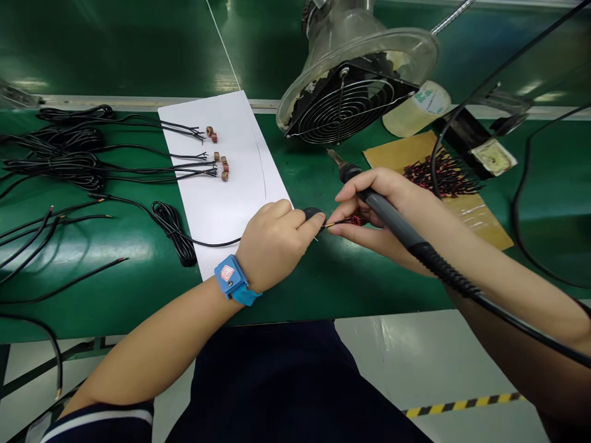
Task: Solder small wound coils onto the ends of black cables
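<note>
My left hand (278, 241), with a blue wrist strap (232, 280) at its wrist, is closed on the end of a black cable (217, 245). A small black piece (314, 214) shows by its fingertips. The cable runs left to a tied coil (174, 234). My right hand (369, 206) holds a soldering iron (392, 219), its tip pointing up and left, away from the cable. Between thumb and fingers, the same hand also pinches a small red and black wire piece (353, 220), whose thin end meets the cable end at my left fingertips.
White paper (231, 209) bears several cable ends with small copper-coloured parts (225, 176). Coiled black cables (60, 166) lie at the left. A round fan (346, 111) stands behind, beside a tape roll (418, 111). Short wires (443, 175) lie on brown card (489, 224) at the right.
</note>
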`<state>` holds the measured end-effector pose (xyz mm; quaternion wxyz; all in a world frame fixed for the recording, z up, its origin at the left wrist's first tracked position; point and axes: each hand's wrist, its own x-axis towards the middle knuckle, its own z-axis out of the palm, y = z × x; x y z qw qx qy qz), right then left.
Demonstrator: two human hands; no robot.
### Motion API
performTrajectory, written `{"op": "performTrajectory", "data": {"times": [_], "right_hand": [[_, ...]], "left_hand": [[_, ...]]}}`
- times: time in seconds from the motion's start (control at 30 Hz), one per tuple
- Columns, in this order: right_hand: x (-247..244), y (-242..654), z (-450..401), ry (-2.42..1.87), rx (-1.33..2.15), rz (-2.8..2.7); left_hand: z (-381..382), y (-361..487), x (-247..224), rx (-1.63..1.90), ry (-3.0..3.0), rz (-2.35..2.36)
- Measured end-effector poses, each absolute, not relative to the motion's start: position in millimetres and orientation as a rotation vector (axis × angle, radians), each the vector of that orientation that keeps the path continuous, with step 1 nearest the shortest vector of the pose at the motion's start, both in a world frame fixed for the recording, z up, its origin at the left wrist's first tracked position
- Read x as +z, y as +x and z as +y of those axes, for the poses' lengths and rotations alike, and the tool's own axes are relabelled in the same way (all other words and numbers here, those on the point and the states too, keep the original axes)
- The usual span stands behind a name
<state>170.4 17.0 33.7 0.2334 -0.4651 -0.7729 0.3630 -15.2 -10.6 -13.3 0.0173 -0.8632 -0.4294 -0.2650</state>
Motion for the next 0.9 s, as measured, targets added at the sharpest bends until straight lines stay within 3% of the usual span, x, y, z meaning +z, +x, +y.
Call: {"op": "performTrajectory", "data": {"times": [0.3,0.63,0.9], "right_hand": [[34,172,14,-1.279,0.793,-2.283],[46,165,14,-1.300,1.152,-1.906],[40,169,13,-1.372,0.876,-2.131]], "left_hand": [[-11,-14,-12,-0.758,-2.655,-1.300],[-7,-18,-17,-0.877,-2.682,-1.329],[-8,-17,-18,-0.900,-2.632,-1.304]]}}
